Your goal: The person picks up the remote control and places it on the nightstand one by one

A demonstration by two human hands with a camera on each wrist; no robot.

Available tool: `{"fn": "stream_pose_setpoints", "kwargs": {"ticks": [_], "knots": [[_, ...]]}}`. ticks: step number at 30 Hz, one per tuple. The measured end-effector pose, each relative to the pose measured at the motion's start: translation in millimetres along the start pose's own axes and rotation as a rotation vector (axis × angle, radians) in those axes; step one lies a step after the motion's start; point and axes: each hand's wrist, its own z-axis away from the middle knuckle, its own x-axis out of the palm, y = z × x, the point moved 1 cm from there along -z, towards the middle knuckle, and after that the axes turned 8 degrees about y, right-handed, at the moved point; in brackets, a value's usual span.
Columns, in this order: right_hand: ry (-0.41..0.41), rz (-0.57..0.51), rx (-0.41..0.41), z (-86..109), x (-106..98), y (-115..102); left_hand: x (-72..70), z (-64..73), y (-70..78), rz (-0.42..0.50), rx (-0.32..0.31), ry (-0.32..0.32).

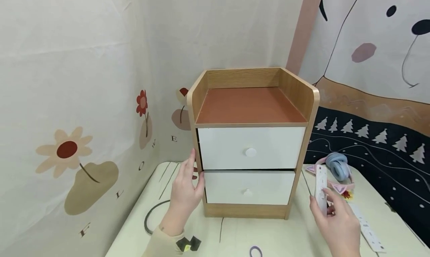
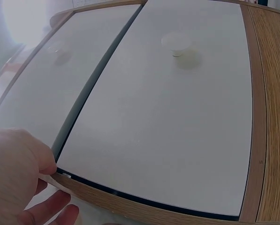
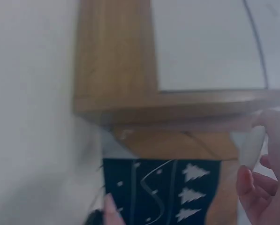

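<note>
A small wooden cabinet (image 1: 246, 211) with a brown top shelf (image 1: 252, 105) stands on the table. Its white upper drawer (image 1: 225, 148) and lower drawer (image 1: 225, 188) have round white knobs. At the cabinet's left edge, my left hand (image 1: 186, 191) rests with fingers extended up along the side and the thumb at the front edge. The left wrist view shows that thumb by the gap between the drawers. Right of the cabinet, my right hand (image 1: 337, 219) holds a slim white bar (image 1: 321, 188) with small marks on its face, tilted up between thumb and fingers.
Behind the right hand lie a pink cat-ear headband (image 1: 349, 176) and a blue-grey coil (image 1: 337, 165). A white power strip (image 1: 367, 227) lies at the right. A dark cable loop (image 1: 147, 217) is left, a purple ring (image 1: 256, 251) at the front. Printed cloth walls (image 1: 84, 81) enclose the table.
</note>
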Motion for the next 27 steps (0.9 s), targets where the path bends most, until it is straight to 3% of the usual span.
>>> {"fn": "stream_pose_setpoints", "kwargs": {"ticks": [4, 7, 10, 13, 19, 22, 27], "knots": [[0.193, -0.182, -0.078, -6.9, -17.6, -23.2, -0.1, 0.4, 0.0, 0.008, -0.002, 0.008], [0.311, -0.323, -0.186, -15.5, -28.7, -43.1, 0.2, 0.3, -0.1, 0.01, -0.002, 0.003], [0.355, -0.437, -0.305, -27.3, -36.3, -68.4, -0.4, 0.7, 0.3, 0.007, -0.007, -0.005], [0.362, -0.521, -0.413, -41.6, -40.2, -97.5, -2.0, 0.6, 1.1, 0.004, -0.021, -0.011], [0.294, -0.449, -0.564, -64.4, -41.5, -146.5, -0.9, 1.1, 2.0, 0.006, -0.027, -0.01], [0.237, -0.396, -0.591, -71.0, -40.4, -163.6, 0.6, 0.7, 2.3, 0.01, -0.026, -0.004], [0.212, -0.392, -0.622, -82.1, -32.6, -184.5, -0.5, 0.8, 2.4, 0.006, -0.033, -0.007]]}}
